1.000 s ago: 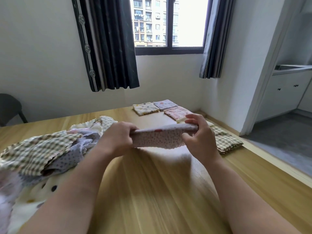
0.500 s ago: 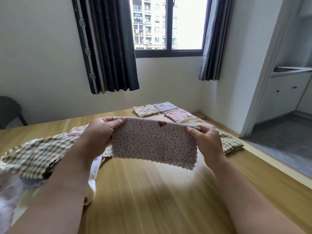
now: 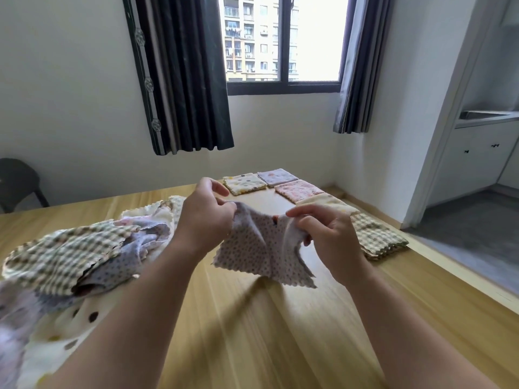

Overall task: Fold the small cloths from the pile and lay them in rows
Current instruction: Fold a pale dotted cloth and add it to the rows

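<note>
A small pale cloth with tiny dots (image 3: 254, 254) hangs in the air above the wooden table (image 3: 266, 332), sagging into a fold in its middle. My left hand (image 3: 206, 217) pinches its upper left corner and my right hand (image 3: 323, 231) pinches its upper right corner, the two hands close together. The pile of unfolded cloths (image 3: 70, 254) lies at the left, a checked one on top. Folded cloths lie at the far right: a cream dotted one (image 3: 244, 183), a lilac one (image 3: 276, 176), a pink one (image 3: 299, 190), a cream one (image 3: 331, 204) and a checked one (image 3: 377, 237).
The table's right edge runs beside a lower grey floor (image 3: 463, 234). A dark chair (image 3: 16, 183) stands at the far left by the wall. Dark curtains (image 3: 182, 74) frame the window behind the table.
The cloth was held rolled between my hands, then stretched flat between them. Now my hands have come together and the cloth sags in a fold between them.
</note>
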Tool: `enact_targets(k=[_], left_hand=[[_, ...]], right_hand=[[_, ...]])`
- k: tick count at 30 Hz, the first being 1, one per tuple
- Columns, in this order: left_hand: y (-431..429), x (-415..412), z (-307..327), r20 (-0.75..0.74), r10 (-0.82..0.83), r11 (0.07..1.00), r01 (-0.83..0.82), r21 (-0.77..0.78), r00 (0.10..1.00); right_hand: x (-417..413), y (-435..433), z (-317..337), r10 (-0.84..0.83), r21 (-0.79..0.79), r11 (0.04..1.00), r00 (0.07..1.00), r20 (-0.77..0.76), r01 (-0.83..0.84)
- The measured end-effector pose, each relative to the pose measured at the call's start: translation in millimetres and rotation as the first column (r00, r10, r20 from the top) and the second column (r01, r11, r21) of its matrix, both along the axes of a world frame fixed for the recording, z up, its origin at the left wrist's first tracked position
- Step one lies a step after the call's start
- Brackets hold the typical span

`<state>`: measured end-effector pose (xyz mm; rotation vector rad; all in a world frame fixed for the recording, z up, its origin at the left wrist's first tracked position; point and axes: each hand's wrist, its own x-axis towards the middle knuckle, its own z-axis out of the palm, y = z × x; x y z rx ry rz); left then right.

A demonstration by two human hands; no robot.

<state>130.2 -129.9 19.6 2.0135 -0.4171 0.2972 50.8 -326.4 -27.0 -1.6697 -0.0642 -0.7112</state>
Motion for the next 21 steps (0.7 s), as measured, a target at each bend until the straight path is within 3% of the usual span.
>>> enact_targets(k=[3, 6, 12, 21], left_hand=[[-4.7, -8.7, 1.5, 0.024, -0.111, 0.992, 0.11, 0.056, 0.994], [-7.7, -12.5, 1.9, 0.103, -0.176, 0.978, 0.163, 0.127, 0.979], [-11.9, -18.0, 1.9, 0.091, -0.272, 0.961, 0.265, 0.078, 0.958], [-17.5, -23.2, 2.5, 0.063, -0.339, 0.941, 0.337, 0.032, 0.939]], right_hand=[[-1.3, 0.7, 0.5, 0.163, 0.0, 0.987, 0.986, -0.023, -0.163], [2.2, 2.5, -5.1, 0.219, -0.061, 0.974, 0.975, -0.024, -0.22], [5.8, -0.1, -10.7, -0.012, -0.406, 0.912, 0.995, 0.101, 0.053], [12.3, -2.9, -13.1, -0.105, -0.379, 0.912, 0.981, 0.161, 0.16]])
